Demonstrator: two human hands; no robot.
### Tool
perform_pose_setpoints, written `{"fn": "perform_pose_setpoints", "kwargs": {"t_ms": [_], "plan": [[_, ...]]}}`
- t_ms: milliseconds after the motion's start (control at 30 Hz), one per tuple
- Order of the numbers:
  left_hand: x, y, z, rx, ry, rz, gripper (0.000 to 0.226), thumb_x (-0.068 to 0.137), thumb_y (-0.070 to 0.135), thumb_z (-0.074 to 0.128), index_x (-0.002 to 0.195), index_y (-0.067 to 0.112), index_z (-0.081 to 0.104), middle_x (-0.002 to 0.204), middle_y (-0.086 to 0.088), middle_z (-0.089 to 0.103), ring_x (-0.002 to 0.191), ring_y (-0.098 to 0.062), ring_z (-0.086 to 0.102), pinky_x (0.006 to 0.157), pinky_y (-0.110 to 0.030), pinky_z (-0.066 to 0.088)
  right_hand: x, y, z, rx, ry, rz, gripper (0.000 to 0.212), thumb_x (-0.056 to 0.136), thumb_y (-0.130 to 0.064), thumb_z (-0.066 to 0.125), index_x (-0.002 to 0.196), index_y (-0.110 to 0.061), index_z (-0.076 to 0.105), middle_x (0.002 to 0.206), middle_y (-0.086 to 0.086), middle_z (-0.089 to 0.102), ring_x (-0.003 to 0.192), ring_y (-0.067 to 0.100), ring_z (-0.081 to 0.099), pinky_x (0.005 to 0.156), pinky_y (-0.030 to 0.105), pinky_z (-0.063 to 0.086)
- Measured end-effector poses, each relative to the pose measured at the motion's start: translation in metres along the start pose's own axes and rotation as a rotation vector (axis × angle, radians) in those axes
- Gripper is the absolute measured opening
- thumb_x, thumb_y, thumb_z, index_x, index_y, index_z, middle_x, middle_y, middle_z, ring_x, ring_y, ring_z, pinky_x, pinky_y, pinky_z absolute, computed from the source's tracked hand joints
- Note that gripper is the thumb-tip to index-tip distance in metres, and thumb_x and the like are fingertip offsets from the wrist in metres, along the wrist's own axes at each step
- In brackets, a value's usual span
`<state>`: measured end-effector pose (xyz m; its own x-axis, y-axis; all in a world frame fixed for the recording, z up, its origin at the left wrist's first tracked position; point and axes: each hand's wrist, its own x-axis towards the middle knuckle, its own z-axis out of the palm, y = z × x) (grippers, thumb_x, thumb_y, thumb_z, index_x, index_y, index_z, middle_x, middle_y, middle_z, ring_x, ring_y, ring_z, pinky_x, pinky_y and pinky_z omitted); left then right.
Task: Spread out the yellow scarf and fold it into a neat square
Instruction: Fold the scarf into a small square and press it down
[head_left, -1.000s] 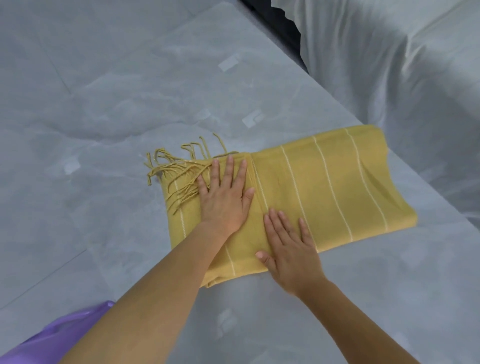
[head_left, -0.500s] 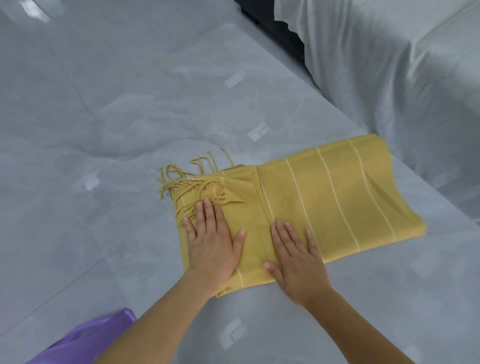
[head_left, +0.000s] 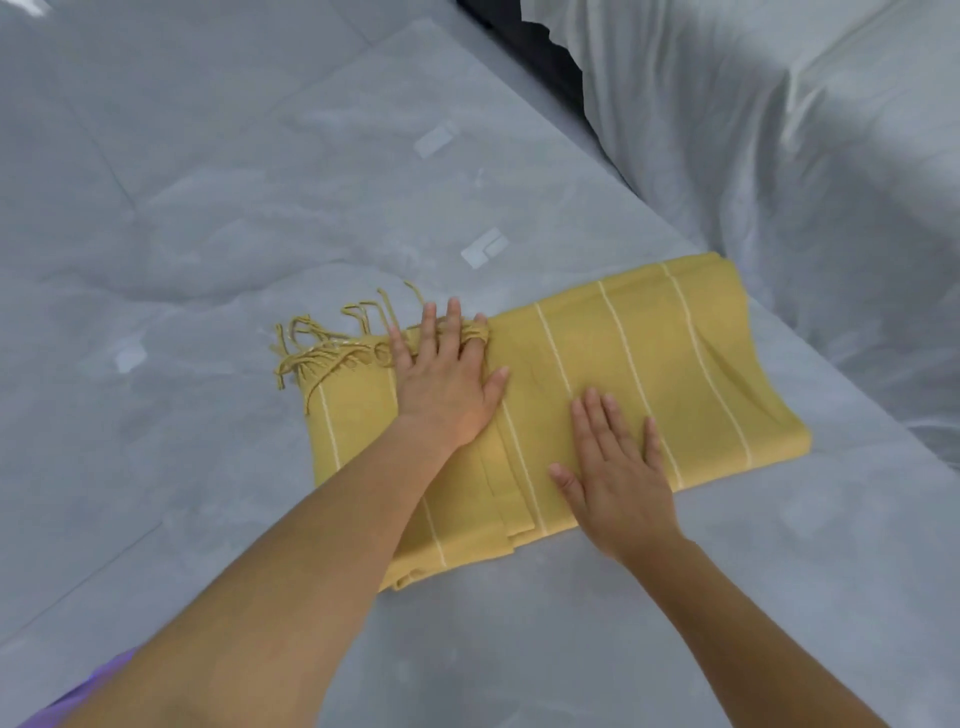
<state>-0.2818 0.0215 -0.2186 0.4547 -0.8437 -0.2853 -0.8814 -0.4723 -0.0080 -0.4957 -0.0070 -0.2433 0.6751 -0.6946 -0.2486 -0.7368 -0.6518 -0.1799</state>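
Left hand (head_left: 447, 384) and right hand (head_left: 618, 467) both press flat, apart, on the scarf (head_left: 675, 364), but the fringe (head_left: 322, 353) at centre-left looks tangled round the left fingers (head_left: 455, 325), so imo lifting could drag the fold crooked.

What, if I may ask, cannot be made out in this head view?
Head view only:
- Yellow scarf: middle folds hidden under left hand and its forearm.
- Fringe: strands cross the left hand's fingers; hooked or loose, unclear.
- Purple item: cut off by the bottom-left edge and the forearm.
- Stripes under right hand: hidden.
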Motion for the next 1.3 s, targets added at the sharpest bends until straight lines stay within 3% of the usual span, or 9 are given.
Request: {"fn": "perform_pose_setpoints", "kwargs": {"t_ms": [333, 500, 667, 800, 967, 1067, 1133, 1200, 1300], "plan": [[-0.019, 0.037, 0.018, -0.038, 0.024, -0.019, 0.081, 0.091, 0.061, 0.014, 0.147, 0.005, -0.003, 0.155, -0.009, -0.019, 0.14, -0.025, -0.024, 0.11, -0.056, -0.014, 0.007, 0.057, -0.008, -0.097, 0.005, 0.132, 0.071, 0.09, -0.062, 0.015, 0.147, -0.02, 0.024, 0.153, 0.001, 0.027, 0.139, 0.024, 0.029, 0.108, 0.051, 0.009], [-0.009, 0.037, 0.02, -0.019, -0.034, -0.054, 0.082, 0.09, 0.063, 0.01, 0.147, 0.006, -0.007, 0.155, -0.007, -0.018, 0.141, -0.024, -0.022, 0.112, -0.057, -0.01, 0.011, 0.077, -0.015, -0.074, 0.011, 0.233, 0.082, 0.083, -0.068, 0.002, 0.15, -0.021, 0.002, 0.158, -0.004, 0.0, 0.145, 0.017, -0.003, 0.112, 0.047, -0.012], [-0.009, 0.032, 0.008, -0.008, -0.015, -0.036, 0.08, 0.091, 0.062, 0.017, 0.148, 0.009, -0.001, 0.156, -0.007, -0.018, 0.142, -0.025, -0.021, 0.11, -0.054, -0.014, 0.003, 0.109, -0.027, -0.023, -0.085, 0.495, 0.091, 0.084, -0.073, 0.014, 0.149, -0.013, -0.005, 0.158, 0.005, -0.005, 0.145, 0.024, -0.005, 0.114, 0.054, -0.003], [-0.031, 0.03, -0.006, -0.025, -0.035, -0.042, 0.067, 0.091, 0.054, 0.034, 0.138, 0.007, 0.036, 0.156, -0.015, -0.01, 0.142, -0.035, -0.014, 0.113, -0.055, -0.005, 0.005, 0.107, -0.028, 0.055, -0.093, 0.553, 0.095, 0.084, -0.071, 0.024, 0.149, -0.007, -0.003, 0.158, 0.01, 0.001, 0.145, 0.024, 0.0, 0.114, 0.053, -0.001], [-0.074, 0.035, -0.014, -0.209, 0.154, -0.007, 0.041, 0.085, 0.045, 0.042, 0.095, 0.014, 0.067, 0.148, -0.015, 0.033, 0.14, -0.038, 0.02, 0.111, -0.059, 0.021, 0.006, 0.101, -0.028, 0.109, -0.02, 0.567, 0.094, 0.084, -0.068, 0.034, 0.149, -0.005, 0.006, 0.156, 0.012, 0.011, 0.144, 0.026, 0.008, 0.116, 0.049, 0.008], [-0.072, 0.039, -0.014, -0.295, 0.295, -0.059, 0.044, 0.086, 0.041, 0.046, 0.117, 0.011, 0.053, 0.145, -0.015, 0.035, 0.139, -0.034, 0.025, 0.11, -0.059, 0.022, 0.004, 0.1, -0.031, 0.094, 0.048, 0.593, 0.094, 0.082, -0.068, 0.043, 0.147, -0.007, 0.015, 0.151, 0.013, 0.026, 0.137, 0.031, 0.025, 0.112, 0.052, 0.013], [-0.059, 0.043, -0.009, -0.291, 0.212, -0.091, 0.067, 0.092, 0.047, 0.037, 0.144, 0.007, 0.023, 0.157, -0.013, 0.006, 0.145, -0.026, -0.002, 0.116, -0.049, 0.0, 0.004, 0.1, -0.034, 0.069, 0.072, 0.65, 0.093, 0.079, -0.07, 0.045, 0.145, -0.009, 0.02, 0.143, 0.013, 0.034, 0.129, 0.034, 0.035, 0.109, 0.056, 0.012], [-0.043, 0.045, 0.004, -0.234, 0.103, -0.106, 0.078, 0.093, 0.056, 0.02, 0.145, 0.008, -0.013, 0.153, -0.006, -0.022, 0.139, -0.017, -0.025, 0.114, -0.042, -0.013, 0.005, 0.102, -0.035, 0.096, 0.073, 0.73, 0.092, 0.078, -0.07, 0.046, 0.143, -0.009, 0.024, 0.138, 0.015, 0.039, 0.127, 0.036, 0.037, 0.109, 0.059, 0.011], [-0.026, 0.043, 0.024, -0.138, -0.011, -0.113, 0.079, 0.091, 0.062, 0.006, 0.141, 0.008, -0.023, 0.152, -0.007, -0.028, 0.136, -0.016, -0.03, 0.115, -0.042, -0.013, 0.005, 0.103, -0.035, 0.152, 0.064, 0.777, 0.082, 0.079, -0.067, 0.048, 0.136, -0.01, 0.035, 0.131, 0.015, 0.045, 0.124, 0.035, 0.041, 0.111, 0.058, 0.011]]}}
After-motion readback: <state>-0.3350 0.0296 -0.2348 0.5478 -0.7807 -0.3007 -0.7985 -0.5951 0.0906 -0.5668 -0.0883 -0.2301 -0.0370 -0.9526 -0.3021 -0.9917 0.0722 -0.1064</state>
